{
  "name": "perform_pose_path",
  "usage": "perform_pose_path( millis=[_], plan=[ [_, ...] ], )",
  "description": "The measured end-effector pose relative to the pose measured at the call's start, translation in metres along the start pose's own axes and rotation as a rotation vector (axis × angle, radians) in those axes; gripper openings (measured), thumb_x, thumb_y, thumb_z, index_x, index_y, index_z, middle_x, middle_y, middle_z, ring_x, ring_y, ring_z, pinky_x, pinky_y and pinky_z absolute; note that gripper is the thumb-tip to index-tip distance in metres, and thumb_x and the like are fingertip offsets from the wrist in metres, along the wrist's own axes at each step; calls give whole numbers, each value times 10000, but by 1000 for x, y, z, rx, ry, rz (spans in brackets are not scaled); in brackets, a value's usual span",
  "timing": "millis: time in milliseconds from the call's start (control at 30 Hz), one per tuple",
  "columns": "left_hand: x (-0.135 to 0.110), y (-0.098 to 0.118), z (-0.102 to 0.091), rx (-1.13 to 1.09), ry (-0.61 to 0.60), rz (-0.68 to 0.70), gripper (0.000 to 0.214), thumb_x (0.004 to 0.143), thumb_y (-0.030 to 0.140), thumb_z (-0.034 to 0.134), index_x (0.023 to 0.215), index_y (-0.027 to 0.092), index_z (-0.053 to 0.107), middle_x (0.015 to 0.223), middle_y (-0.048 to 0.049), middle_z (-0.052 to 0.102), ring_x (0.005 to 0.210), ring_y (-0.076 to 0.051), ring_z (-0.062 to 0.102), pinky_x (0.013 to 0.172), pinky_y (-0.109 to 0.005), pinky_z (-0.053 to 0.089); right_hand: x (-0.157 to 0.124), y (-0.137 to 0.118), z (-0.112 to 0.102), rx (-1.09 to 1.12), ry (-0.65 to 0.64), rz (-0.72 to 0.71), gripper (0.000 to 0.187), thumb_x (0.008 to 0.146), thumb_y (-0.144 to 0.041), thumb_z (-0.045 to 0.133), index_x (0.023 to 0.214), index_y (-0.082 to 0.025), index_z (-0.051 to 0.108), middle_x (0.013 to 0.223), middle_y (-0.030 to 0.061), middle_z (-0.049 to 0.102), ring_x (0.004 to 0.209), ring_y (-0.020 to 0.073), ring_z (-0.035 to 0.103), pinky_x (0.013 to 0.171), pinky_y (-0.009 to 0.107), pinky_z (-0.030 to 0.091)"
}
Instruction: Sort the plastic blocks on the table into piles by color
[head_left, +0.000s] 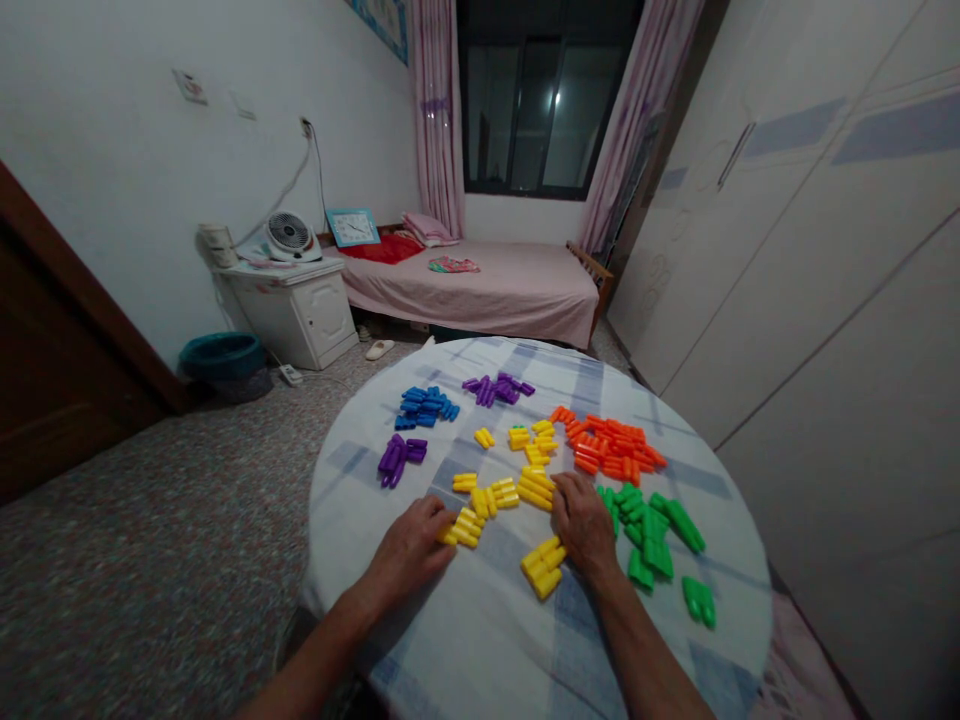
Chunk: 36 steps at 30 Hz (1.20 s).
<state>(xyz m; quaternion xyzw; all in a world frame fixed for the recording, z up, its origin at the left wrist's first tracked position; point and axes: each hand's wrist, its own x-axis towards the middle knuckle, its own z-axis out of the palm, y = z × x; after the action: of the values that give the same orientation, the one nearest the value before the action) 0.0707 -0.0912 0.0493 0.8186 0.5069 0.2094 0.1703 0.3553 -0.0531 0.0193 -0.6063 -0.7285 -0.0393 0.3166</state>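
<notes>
A round table [480,640] with a blue-checked cloth carries plastic pegs sorted by colour. My left hand [411,548] rests palm down near the front, its curled fingertips touching a small cluster of yellow pegs [466,528]. My right hand [583,520] lies palm down too, fingers bent against another yellow cluster [535,487], with a further yellow bunch [544,566] just left of its wrist. More yellow pegs [534,440] lie scattered beyond. Whether either hand actually grips a peg is hidden by the fingers.
Orange pegs [611,448], green pegs [657,535], blue pegs [425,407] and purple pegs [397,458] sit in separate piles. A second purple pile [499,388] lies at the far edge. Behind stand a bed [495,285], a white nightstand [300,310] and a wardrobe [825,250].
</notes>
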Motion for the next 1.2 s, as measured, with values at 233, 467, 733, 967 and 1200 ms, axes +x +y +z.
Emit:
perform_pose_path(
  millis=[233, 467, 733, 967, 1200],
  plan=[
    [12, 6, -2, -117, 164, -138, 176, 783, 178, 456, 875, 211, 603, 829, -32, 622, 763, -172, 592, 697, -278, 457, -2, -1, -3, 28, -24, 37, 291, 885, -197, 379, 1070, -183, 602, 1099, 85, 613, 975, 189, 586, 844, 341, 451],
    [33, 24, -5, -163, 220, -100, 223, 815, 221, 466, 984, 214, 612, 975, -39, 668, 885, -179, 620, 796, -283, 469, -2, -1, -3, 25, -38, 50, 278, 882, -185, 385, 1057, -177, 600, 1061, 72, 621, 914, 175, 593, 763, 301, 437],
    [32, 12, 4, 138, 327, -139, 229, 820, 161, 420, 983, 176, 581, 918, -72, 625, 900, -219, 585, 809, -331, 460, -2, -3, -6, 4, -87, 69, 272, 883, -165, 380, 1055, -185, 589, 1068, 66, 621, 892, 171, 594, 742, 286, 423],
    [-10, -12, 3, 333, 208, -228, 275, 818, 135, 425, 1018, 179, 607, 940, -78, 599, 921, -222, 555, 826, -344, 453, -2, -4, -6, -14, -99, 68, 253, 875, -149, 403, 1039, -186, 591, 1038, 57, 626, 905, 165, 590, 754, 274, 419],
    [-9, -14, 14, 224, 228, -153, 434, 792, 212, 514, 1224, 181, 526, 1274, -112, 513, 1208, -262, 454, 986, -414, 406, -1, -3, -7, -16, -101, 59, 247, 866, -142, 421, 1037, -187, 593, 1031, 53, 626, 920, 161, 587, 773, 268, 414]
  ],
)
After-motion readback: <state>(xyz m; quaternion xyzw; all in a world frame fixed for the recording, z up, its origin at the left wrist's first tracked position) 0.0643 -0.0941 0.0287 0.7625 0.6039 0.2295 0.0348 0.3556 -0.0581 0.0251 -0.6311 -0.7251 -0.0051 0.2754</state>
